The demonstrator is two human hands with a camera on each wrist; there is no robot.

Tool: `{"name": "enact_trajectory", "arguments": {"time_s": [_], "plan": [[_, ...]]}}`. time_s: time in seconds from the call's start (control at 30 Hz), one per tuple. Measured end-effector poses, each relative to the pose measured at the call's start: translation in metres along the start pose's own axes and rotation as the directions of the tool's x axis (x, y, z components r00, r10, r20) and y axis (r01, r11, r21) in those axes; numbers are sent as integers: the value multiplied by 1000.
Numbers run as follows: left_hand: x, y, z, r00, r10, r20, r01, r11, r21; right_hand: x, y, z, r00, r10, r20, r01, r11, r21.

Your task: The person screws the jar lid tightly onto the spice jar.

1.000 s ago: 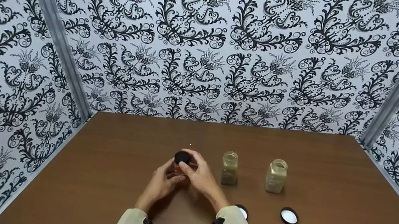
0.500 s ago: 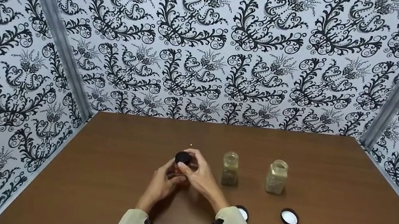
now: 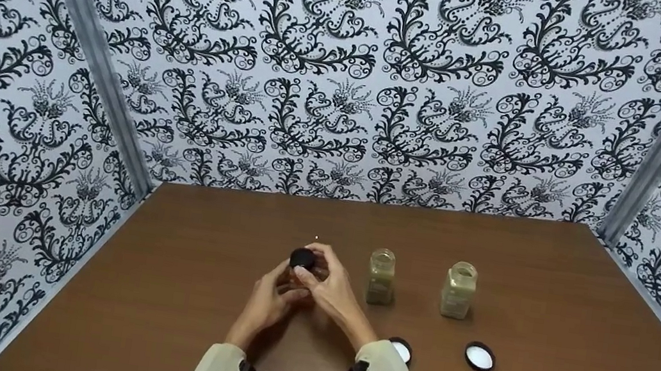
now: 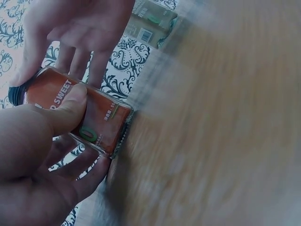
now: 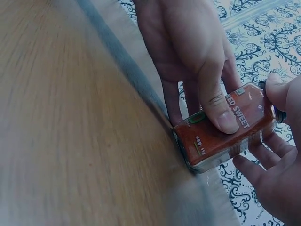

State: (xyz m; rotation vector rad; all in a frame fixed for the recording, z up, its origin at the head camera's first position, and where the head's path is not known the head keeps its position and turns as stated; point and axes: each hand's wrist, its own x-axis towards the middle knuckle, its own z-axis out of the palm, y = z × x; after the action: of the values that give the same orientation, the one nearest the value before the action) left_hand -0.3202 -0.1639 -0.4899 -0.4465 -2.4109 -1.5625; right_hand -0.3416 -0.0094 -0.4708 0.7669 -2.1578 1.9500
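A glass jar of red-orange powder [image 4: 101,113], labelled in part "SWEET", stands between my hands, its base at the tabletop. My left hand [image 3: 265,302] grips the jar's body, with the thumb [image 4: 70,106] across the label. At the jar's top, my right hand [image 3: 338,293] holds the black lid [image 3: 302,258] between thumb and fingers. The lid sits on the jar's mouth; how tightly cannot be told. To the right of my hands, two lidless glass jars, one nearer [image 3: 380,280] and one farther right [image 3: 458,294], stand upright with greenish contents.
Two black lids lie white side up on the brown table [image 3: 199,245]: one lid [image 3: 401,351] partly behind the right sleeve, another lid [image 3: 479,357] farther right. Patterned walls [image 3: 340,116] enclose the table's back and sides.
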Motion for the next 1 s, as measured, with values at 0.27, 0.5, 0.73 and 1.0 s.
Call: {"name": "enact_trajectory", "arguments": {"time_s": [0.27,0.5,0.73,1.0], "plan": [[1,0,-1,1000,-16,14,16,999,-28,0,1,2,999,25,-37,-24,999,25],[-1,13,-10,998,-63,9,64,997,-38,-3,-9,-6,996,82,-18,-83,996,-36],[3,36,-19,996,-85,-41,87,995,41,-6,-31,-33,998,47,-42,-51,995,-91],[11,65,-14,993,-59,-99,70,992,104,-10,-57,-72,997,-49,-62,38,986,-162]]}}
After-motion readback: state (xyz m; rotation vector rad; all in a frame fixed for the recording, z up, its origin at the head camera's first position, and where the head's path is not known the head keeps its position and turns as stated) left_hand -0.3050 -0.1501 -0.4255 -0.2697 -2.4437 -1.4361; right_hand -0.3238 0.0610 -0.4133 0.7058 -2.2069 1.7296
